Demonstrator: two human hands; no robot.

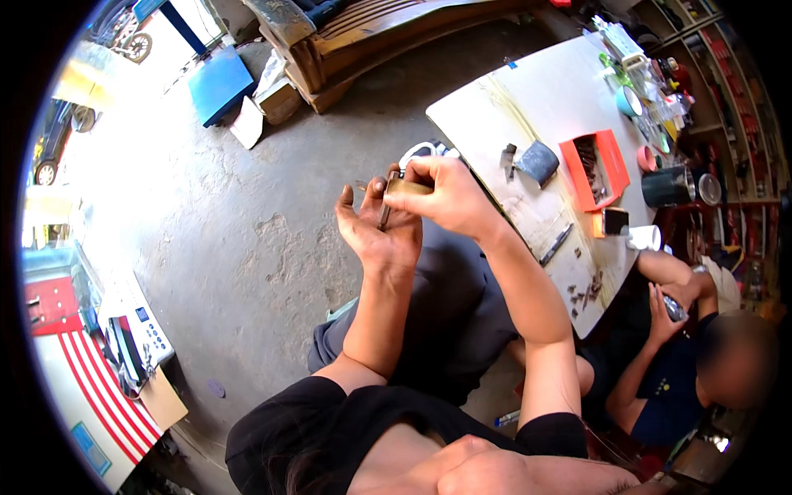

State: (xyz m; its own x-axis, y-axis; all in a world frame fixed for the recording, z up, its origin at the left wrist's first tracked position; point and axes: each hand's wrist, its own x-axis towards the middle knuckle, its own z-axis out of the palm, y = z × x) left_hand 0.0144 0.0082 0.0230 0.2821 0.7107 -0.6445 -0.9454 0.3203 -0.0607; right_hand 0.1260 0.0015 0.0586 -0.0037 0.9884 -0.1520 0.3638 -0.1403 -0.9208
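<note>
Both my hands meet in front of me, beside the table's near left corner. My left hand is palm up with its fingers partly curled, and darkly smudged fingertips hold a thin dark metal piece. My right hand pinches a small brass-coloured piece between thumb and fingers, right against the left fingers. Whether the brass-coloured piece and the thin piece are joined is hidden by the fingers. Just behind the hands, a white looped object shows at the table's edge.
The white table holds a dark block, an orange-red box of small dark pieces, a black pen-like tool and brown scraps. A seated person at right holds a shiny object. A wooden bench stands beyond.
</note>
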